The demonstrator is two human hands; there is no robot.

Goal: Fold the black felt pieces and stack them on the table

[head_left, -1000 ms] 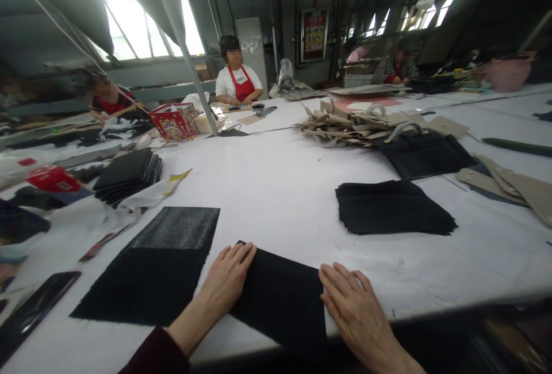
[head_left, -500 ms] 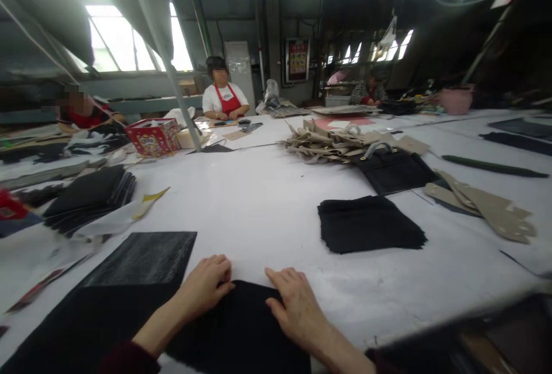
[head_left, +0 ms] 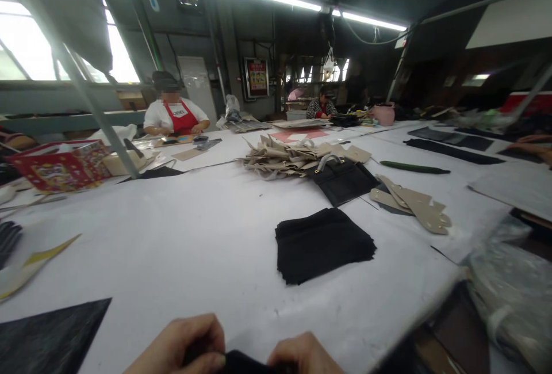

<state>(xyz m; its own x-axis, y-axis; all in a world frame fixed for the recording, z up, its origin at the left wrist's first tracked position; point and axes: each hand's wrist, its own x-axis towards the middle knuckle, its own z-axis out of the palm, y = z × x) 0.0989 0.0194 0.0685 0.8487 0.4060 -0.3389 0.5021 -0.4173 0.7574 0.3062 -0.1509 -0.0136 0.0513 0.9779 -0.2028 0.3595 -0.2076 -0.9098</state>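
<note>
At the bottom edge of the head view, my left hand (head_left: 183, 342) is closed, thumb against fingers, on a black fabric piece (head_left: 244, 363). My right hand (head_left: 304, 354) has its fingers curled over the same piece a little to the right. Only the fabric's upper edge shows; the rest falls below the frame. To the left lies a flat black sheet with a dull, streaked surface (head_left: 52, 336). Beyond my right hand is a stack of black fabric pieces (head_left: 325, 244) with uneven edges, apart from both hands.
A black bag (head_left: 345, 181) lies against a heap of beige pieces (head_left: 280, 158) on the white tabletop (head_left: 172, 236). Beige strap-like parts (head_left: 414, 204) are to its right. Clear plastic (head_left: 509, 282) sits beyond the table edge. A person in a red apron (head_left: 183, 118) works across the table.
The view has swung right and up, so the hands now sit lower in it. My fingers have gone from resting flatter at the fabric's edge to being curled on it.
</note>
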